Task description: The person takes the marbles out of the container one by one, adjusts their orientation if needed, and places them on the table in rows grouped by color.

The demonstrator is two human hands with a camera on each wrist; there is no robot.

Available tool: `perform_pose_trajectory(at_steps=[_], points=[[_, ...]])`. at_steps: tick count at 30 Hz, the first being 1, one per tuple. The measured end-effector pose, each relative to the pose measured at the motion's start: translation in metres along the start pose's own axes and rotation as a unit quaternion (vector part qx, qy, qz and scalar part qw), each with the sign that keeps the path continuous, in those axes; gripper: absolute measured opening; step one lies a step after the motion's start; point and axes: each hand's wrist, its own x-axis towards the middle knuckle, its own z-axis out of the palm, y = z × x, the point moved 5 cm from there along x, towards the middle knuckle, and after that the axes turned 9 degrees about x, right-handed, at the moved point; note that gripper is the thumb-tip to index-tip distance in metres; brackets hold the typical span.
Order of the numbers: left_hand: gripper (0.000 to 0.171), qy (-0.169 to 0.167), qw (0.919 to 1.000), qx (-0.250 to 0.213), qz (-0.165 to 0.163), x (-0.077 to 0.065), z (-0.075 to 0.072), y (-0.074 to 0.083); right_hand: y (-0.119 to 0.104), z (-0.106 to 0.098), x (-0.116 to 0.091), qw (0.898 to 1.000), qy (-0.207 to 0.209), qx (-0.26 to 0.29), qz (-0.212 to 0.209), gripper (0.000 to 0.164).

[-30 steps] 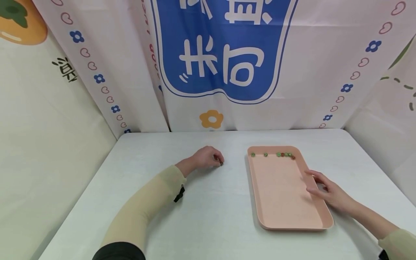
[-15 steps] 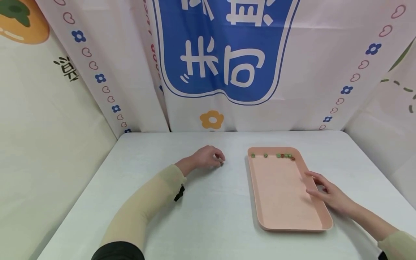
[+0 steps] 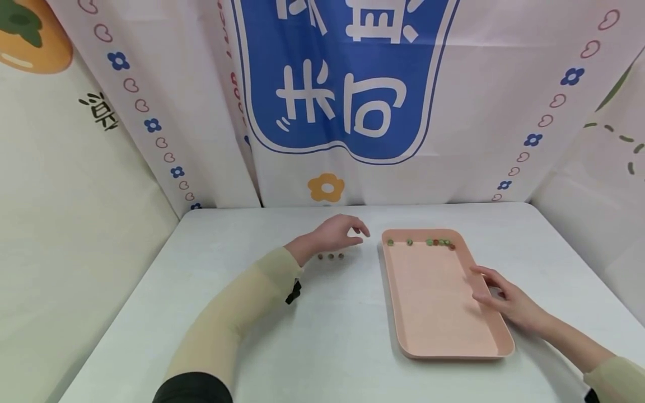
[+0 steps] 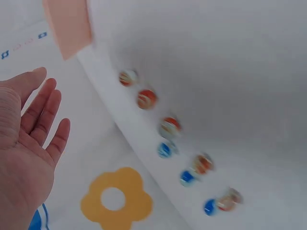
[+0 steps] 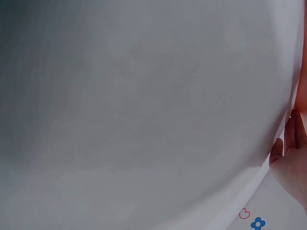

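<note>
In the head view my left hand (image 3: 339, 232) hovers over the table's back part with thumb and fingers apart and nothing visible between them. Its palm shows bare in the left wrist view. Near it on the table lie small glass marbles (image 3: 331, 256), partly hidden by the wrist. The left wrist view shows several: orange-red swirled marbles (image 4: 147, 98) and blue marbles (image 4: 165, 150). My right hand (image 3: 514, 299) holds the pink tray (image 3: 443, 313) by its right rim, thumb and forefinger over the edge. Several green and reddish marbles (image 3: 435, 242) lie along the tray's far end.
The white table (image 3: 297, 347) backs onto a printed curtain (image 3: 468, 112) with a blue sign and an orange flower. A pale side cloth (image 3: 75, 224) hangs at the left.
My left hand has lifted off a marble and moved right and back toward the tray, its fingers spreading. Marbles it covered now show on the table. The right hand stays at the tray.
</note>
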Motion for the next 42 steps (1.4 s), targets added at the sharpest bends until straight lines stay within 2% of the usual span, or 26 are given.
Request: perform_pose_trajectory(at_steps=[8, 14, 18, 22, 30, 35, 42], points=[[0.022, -0.003, 0.9985, 0.017, 0.052, 0.028, -0.003, 0.046, 0.003, -0.001, 0.0, 1.0, 0.002, -0.006, -0.003, 0.061], [0.021, -0.012, 0.9978, -0.004, 0.066, 0.053, -0.004, 0.076, 0.002, -0.001, 0.0, 1.0, 0.007, -0.002, -0.022, 0.06], [0.022, -0.013, 0.9965, -0.012, 0.082, 0.067, 0.002, 0.089, 0.003, 0.0, 0.0, 1.0, 0.008, 0.003, -0.023, 0.059], [0.027, -0.018, 0.9962, -0.019, 0.083, 0.077, 0.013, 0.095, 0.003, -0.001, 0.001, 1.0, 0.006, 0.005, -0.024, 0.059], [0.039, -0.017, 0.9974, -0.051, 0.048, 0.091, 0.036, 0.096, 0.004, -0.003, -0.001, 1.0, 0.003, 0.009, -0.016, 0.06], [0.04, -0.039, 0.9967, -0.067, 0.025, 0.094, 0.05, 0.096, 0.003, -0.002, -0.001, 1.0, 0.006, 0.012, -0.023, 0.059], [0.043, -0.073, 0.9944, -0.076, 0.009, 0.097, 0.061, 0.099, 0.001, -0.003, 0.0, 1.0, -0.001, 0.004, -0.004, 0.061]])
